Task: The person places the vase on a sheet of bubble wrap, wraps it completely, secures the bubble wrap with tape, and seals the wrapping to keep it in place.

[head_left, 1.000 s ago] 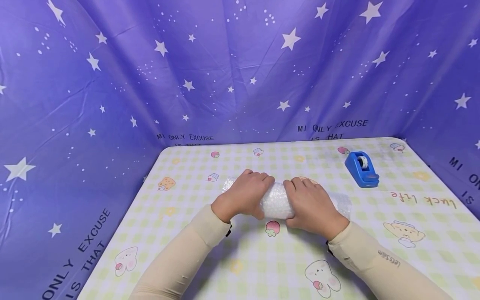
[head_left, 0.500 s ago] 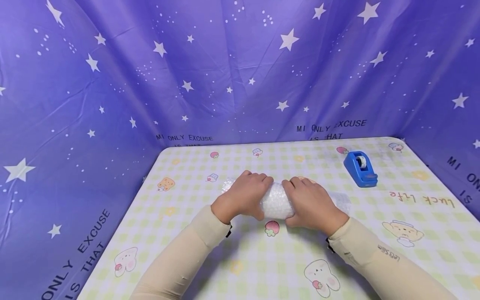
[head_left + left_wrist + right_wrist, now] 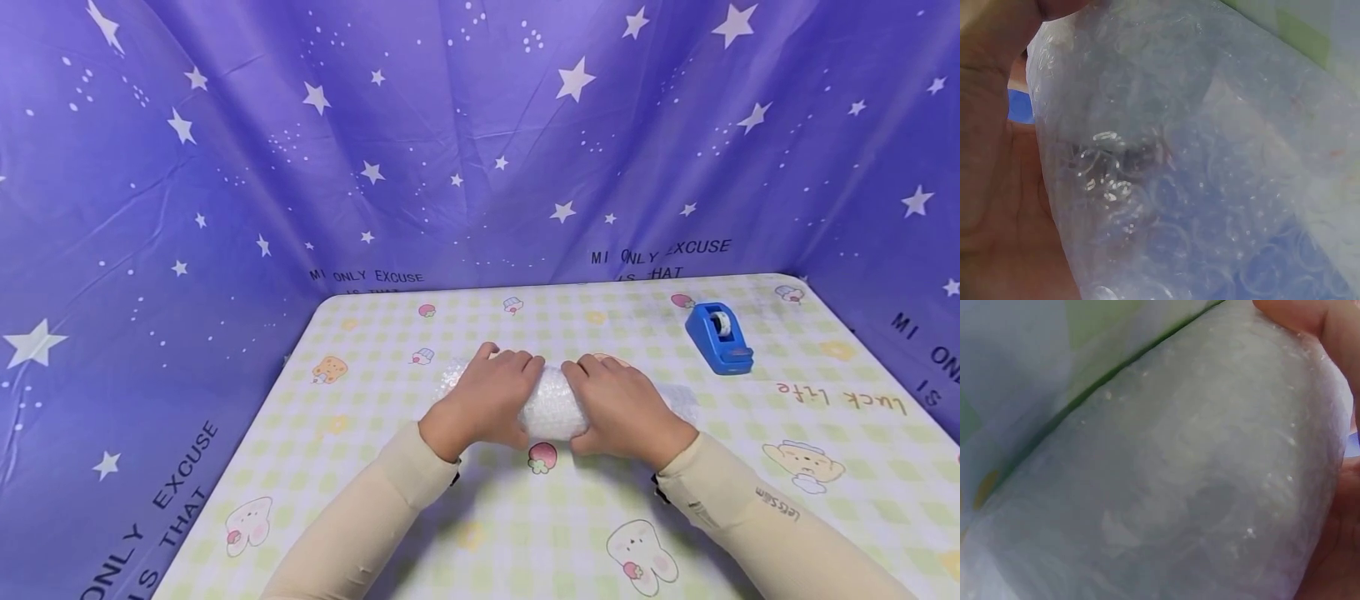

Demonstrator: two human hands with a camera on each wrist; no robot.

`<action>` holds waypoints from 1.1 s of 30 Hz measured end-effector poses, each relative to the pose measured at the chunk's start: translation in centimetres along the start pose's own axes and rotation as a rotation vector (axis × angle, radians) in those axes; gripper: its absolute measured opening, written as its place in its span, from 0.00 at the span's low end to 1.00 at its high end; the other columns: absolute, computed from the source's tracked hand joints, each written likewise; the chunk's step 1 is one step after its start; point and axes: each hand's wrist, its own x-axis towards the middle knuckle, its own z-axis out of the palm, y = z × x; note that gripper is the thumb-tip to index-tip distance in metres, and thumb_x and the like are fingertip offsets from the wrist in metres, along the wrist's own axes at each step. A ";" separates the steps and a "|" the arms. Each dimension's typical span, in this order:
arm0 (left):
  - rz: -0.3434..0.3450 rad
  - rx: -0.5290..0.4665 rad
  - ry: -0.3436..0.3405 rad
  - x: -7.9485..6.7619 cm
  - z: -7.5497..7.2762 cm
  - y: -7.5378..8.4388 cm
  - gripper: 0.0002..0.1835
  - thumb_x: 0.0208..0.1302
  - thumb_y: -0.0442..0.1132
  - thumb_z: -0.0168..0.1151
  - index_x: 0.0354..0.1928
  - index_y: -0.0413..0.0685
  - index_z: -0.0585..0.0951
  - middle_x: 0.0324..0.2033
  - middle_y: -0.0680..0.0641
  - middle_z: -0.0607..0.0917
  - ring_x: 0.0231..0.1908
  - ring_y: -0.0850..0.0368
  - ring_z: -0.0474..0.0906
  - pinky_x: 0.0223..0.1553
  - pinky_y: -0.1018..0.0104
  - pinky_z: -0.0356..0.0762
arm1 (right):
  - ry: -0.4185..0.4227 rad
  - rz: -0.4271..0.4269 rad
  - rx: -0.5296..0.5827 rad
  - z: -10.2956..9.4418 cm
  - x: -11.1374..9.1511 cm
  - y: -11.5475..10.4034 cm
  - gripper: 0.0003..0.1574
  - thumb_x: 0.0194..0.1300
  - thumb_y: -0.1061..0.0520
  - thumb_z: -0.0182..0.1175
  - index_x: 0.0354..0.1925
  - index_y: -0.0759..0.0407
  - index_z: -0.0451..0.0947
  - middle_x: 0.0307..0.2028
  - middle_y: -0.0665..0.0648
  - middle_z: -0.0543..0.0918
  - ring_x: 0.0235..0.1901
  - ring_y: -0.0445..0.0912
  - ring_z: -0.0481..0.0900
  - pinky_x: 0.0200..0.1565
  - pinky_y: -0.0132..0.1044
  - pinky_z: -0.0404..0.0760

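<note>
A roll of clear bubble wrap (image 3: 553,407) lies crosswise on the checked tabletop, its loose ends showing past both hands. My left hand (image 3: 495,396) grips its left part, thumb on the near side and fingers over the top. On the right part, my right hand (image 3: 618,408) holds it in the same way. In the left wrist view the bubble wrap (image 3: 1166,175) forms a hollow, see-through end beside the palm. The right wrist view shows the bubble wrap (image 3: 1197,462) curving in layers against the hand. Whatever may be inside the roll is hidden.
A blue tape dispenser (image 3: 720,340) with a roll of tape stands at the back right of the table. The table (image 3: 360,517) has a cartoon-printed checked cover. Behind it and on both sides hangs a purple curtain (image 3: 450,125) with stars.
The left hand has shifted slightly on the bubble wrap, and one of its fingers now lifts away from the others. The right hand stays in nearly the same place.
</note>
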 end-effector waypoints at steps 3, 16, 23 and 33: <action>-0.001 0.023 0.021 -0.3 0.1 0.3 0.57 0.38 0.75 0.74 0.66 0.46 0.72 0.56 0.50 0.83 0.55 0.53 0.82 0.60 0.48 0.71 | -0.007 -0.006 0.007 0.0 0.0 0.0 0.52 0.28 0.39 0.77 0.52 0.64 0.78 0.40 0.60 0.82 0.42 0.57 0.82 0.44 0.53 0.84; -0.042 0.247 0.098 -1.0 0.6 3.3 0.68 0.35 0.85 0.67 0.72 0.42 0.69 0.61 0.47 0.77 0.62 0.49 0.73 0.63 0.50 0.70 | -0.054 -0.003 0.048 -0.3 0.2 0.3 0.51 0.27 0.39 0.76 0.52 0.61 0.79 0.38 0.56 0.81 0.39 0.53 0.81 0.43 0.50 0.82; -0.057 0.337 0.178 -0.8 0.9 4.7 0.65 0.31 0.81 0.74 0.67 0.43 0.72 0.55 0.47 0.79 0.55 0.50 0.76 0.56 0.54 0.72 | -0.073 0.004 0.071 -0.5 0.3 0.2 0.48 0.26 0.40 0.76 0.49 0.59 0.80 0.36 0.54 0.81 0.38 0.51 0.79 0.43 0.49 0.82; -0.036 0.355 0.227 -0.3 1.0 4.6 0.59 0.26 0.79 0.75 0.56 0.43 0.77 0.41 0.51 0.79 0.40 0.52 0.77 0.47 0.58 0.70 | -0.086 0.001 0.085 -0.6 0.3 0.2 0.46 0.26 0.39 0.76 0.47 0.57 0.79 0.34 0.52 0.80 0.35 0.49 0.78 0.44 0.48 0.80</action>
